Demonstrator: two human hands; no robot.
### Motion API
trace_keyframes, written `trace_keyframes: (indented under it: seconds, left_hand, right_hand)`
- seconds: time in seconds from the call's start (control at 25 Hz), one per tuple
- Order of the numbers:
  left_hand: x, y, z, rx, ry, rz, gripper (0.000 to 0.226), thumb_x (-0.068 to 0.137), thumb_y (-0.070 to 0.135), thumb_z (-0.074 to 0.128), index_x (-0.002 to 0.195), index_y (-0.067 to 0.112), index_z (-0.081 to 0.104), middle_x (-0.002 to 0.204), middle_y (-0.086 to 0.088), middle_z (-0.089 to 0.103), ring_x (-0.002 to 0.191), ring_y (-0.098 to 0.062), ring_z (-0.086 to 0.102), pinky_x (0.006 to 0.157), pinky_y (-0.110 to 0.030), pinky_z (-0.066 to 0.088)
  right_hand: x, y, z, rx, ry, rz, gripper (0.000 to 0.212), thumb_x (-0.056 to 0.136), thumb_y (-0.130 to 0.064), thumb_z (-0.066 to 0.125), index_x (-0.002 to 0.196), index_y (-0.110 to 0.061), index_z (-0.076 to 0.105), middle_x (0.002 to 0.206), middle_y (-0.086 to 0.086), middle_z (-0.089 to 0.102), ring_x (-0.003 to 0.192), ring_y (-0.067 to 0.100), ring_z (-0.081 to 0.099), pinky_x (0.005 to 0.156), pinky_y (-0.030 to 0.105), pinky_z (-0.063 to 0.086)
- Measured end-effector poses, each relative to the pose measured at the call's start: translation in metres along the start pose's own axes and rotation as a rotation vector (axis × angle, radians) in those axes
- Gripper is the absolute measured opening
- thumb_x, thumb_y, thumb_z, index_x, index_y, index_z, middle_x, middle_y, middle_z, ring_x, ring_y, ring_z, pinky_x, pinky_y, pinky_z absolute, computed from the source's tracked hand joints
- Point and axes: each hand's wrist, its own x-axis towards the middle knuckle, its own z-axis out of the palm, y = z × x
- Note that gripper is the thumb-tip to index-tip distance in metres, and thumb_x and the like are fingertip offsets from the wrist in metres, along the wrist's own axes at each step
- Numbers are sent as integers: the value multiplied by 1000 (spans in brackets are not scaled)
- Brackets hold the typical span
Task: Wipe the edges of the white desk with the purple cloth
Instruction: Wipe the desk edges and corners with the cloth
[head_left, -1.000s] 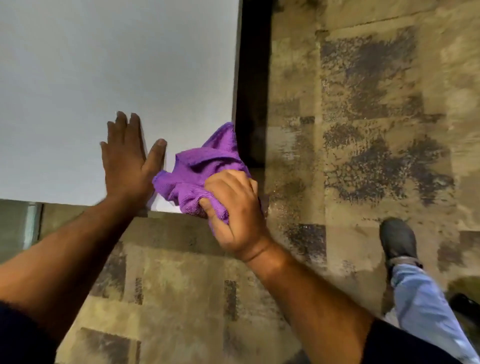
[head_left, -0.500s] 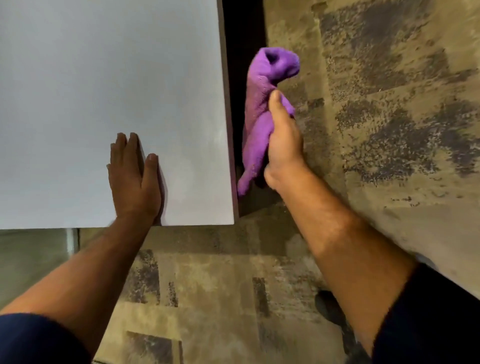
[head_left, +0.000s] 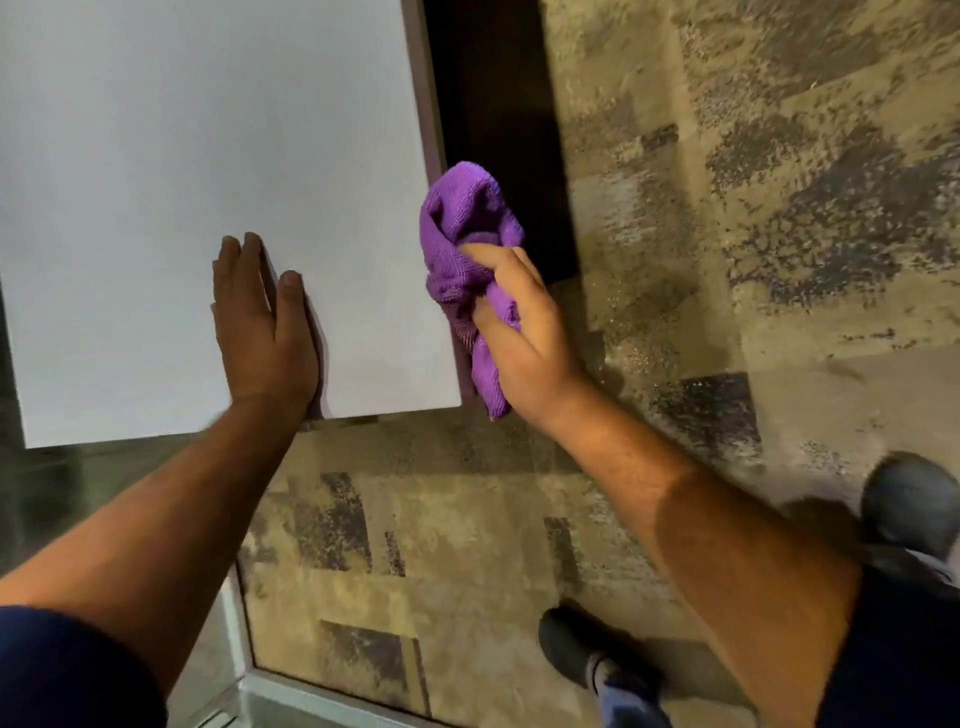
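Note:
The white desk fills the upper left, with its near right corner showing. A bunched purple cloth presses against the desk's right edge a little above that corner. My right hand is closed around the cloth's lower half, beside the edge. My left hand lies flat, palm down, fingers together, on the desk top close to the front edge. The edge surface under the cloth is hidden.
Patterned brown and grey carpet covers the floor to the right and below. A dark gap runs along the desk's right side. My two dark shoes stand at the lower right. A pale frame strip lies at the lower left.
My right hand, holding the cloth, slid along the desk's right edge from the near corner away from me, then back toward me to just above the corner. The left hand stayed flat on the desk.

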Motion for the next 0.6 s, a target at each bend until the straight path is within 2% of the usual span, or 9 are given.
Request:
trace_keyframes:
  seconds: [0.12, 0.24, 0.32, 0.36, 0.44, 0.48, 0.52, 0.6]
  left_hand:
    - [0, 3, 0, 17, 10, 13, 64, 110, 46, 33, 167, 19, 26, 178, -2, 18, 165, -17, 12, 136, -43, 9]
    - [-2, 2, -4, 31, 20, 34, 65, 109, 46, 31, 168, 17, 26, 178, -4, 18, 165, -18, 13, 135, -43, 8]
    - [-3, 4, -2, 21, 14, 48, 67, 109, 47, 29, 168, 15, 25, 178, -6, 19, 165, -20, 13, 135, -44, 8]
    - [0, 5, 0, 18, 10, 52, 68, 108, 48, 28, 167, 13, 27, 177, -9, 21, 165, -22, 15, 135, -46, 10]
    - [8, -1, -2, 55, -25, 101, 73, 105, 51, 24, 162, 7, 33, 171, -18, 30, 161, -32, 24, 132, -52, 18]
    - [12, -10, -9, 108, -72, 166, 74, 104, 54, 23, 162, 8, 32, 170, -20, 29, 160, -34, 25, 132, -52, 18]
    - [16, -25, -18, 170, -128, 259, 74, 106, 57, 22, 165, 13, 27, 174, -18, 23, 162, -33, 19, 134, -49, 14]
    - [21, -58, -36, 260, -221, 434, 71, 110, 59, 20, 170, 22, 11, 179, -8, 7, 166, -25, 6, 134, -40, 3]
  right_hand:
    - [-25, 1, -13, 26, -96, 36, 52, 90, 15, 47, 132, -13, 60, 124, 11, 59, 116, 12, 56, 108, 15, 41]
    - [-53, 3, -12, -39, -49, 10, 50, 91, 16, 48, 135, -1, 63, 123, 12, 60, 113, 7, 57, 106, 9, 40]
    - [-70, 6, -13, -97, -12, -30, 45, 93, 12, 49, 135, 3, 64, 126, 17, 63, 116, 10, 58, 107, 10, 41]
    - [-76, 9, -15, -115, 23, -35, 43, 94, 10, 50, 134, 4, 64, 128, 21, 63, 118, 16, 59, 110, 14, 42]
    - [-92, 20, -17, -29, 178, 6, 38, 97, 6, 49, 132, 3, 63, 129, 19, 65, 120, 24, 62, 118, 35, 48]
    - [-99, 28, -17, 70, 282, 58, 35, 101, 5, 48, 132, -2, 62, 127, 15, 66, 116, 22, 63, 114, 43, 52]
    - [-106, 34, -16, 150, 387, 93, 34, 104, 5, 47, 133, -5, 60, 123, 11, 66, 108, 16, 65, 104, 41, 59]
    - [-117, 44, -12, 238, 540, 111, 33, 106, 4, 45, 136, -4, 58, 113, 6, 67, 90, 4, 67, 78, 22, 60]
